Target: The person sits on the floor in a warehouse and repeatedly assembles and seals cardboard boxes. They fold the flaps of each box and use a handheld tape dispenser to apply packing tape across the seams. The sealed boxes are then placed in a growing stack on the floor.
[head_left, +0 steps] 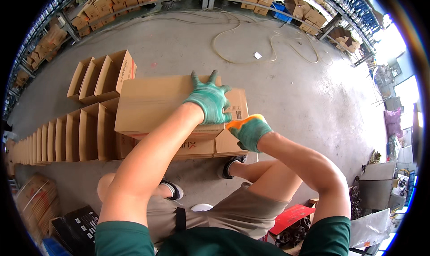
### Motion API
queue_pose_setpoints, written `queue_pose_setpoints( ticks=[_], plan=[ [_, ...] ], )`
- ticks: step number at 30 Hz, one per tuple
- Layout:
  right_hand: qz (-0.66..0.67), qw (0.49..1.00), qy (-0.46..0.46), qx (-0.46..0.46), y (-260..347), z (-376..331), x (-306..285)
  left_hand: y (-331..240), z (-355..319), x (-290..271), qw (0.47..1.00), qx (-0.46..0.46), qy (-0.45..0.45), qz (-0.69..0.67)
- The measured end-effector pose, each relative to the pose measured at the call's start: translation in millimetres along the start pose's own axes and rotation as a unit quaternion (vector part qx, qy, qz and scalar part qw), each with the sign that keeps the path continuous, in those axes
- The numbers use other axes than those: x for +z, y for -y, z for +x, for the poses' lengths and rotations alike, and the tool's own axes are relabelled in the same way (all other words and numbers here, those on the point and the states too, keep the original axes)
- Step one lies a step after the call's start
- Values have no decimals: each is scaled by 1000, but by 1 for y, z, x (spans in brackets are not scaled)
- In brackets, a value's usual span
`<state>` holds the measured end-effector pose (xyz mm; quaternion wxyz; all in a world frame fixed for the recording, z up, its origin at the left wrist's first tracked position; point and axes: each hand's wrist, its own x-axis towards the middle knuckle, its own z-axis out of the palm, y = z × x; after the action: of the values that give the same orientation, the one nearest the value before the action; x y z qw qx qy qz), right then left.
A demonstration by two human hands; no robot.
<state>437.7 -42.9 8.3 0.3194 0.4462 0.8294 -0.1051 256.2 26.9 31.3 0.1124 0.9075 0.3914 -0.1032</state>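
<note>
A closed cardboard box (154, 99) lies in front of me on top of flat cardboard pieces (195, 148). My left hand (208, 99), in a green knit glove, is spread open across the right part of the box top, fingers apart. My right hand (252, 133), gloved alike, is closed at the box's right front corner. It grips a small orange-yellow object (244, 121), mostly hidden by the fingers; its kind cannot be made out. Another cardboard surface with a dark printed label (238, 114) shows beyond the box's right end.
Open, empty cartons (74, 135) run in a long row to the left, with several more (101, 74) behind. A pale hose (215, 43) curls over the floor. Shelves of cartons (107, 5) line the back. A red box of dark parts (293, 224) stands beside my right leg.
</note>
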Motion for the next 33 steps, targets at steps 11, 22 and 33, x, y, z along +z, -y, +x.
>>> queue_pose_setpoints(
  ticks=[11, 22, 33],
  plan=[
    [745, 627, -113, 196, -19, 129, 106, 70, 14, 69, 919, 105, -322, -201],
    [544, 782, -285, 105, 30, 57, 16, 151, -170, 91, 832, -404, -252, -284],
    [801, 553, -205, -107, -16, 63, 18, 174, -217, 85, 694, -130, -409, -578]
  ],
)
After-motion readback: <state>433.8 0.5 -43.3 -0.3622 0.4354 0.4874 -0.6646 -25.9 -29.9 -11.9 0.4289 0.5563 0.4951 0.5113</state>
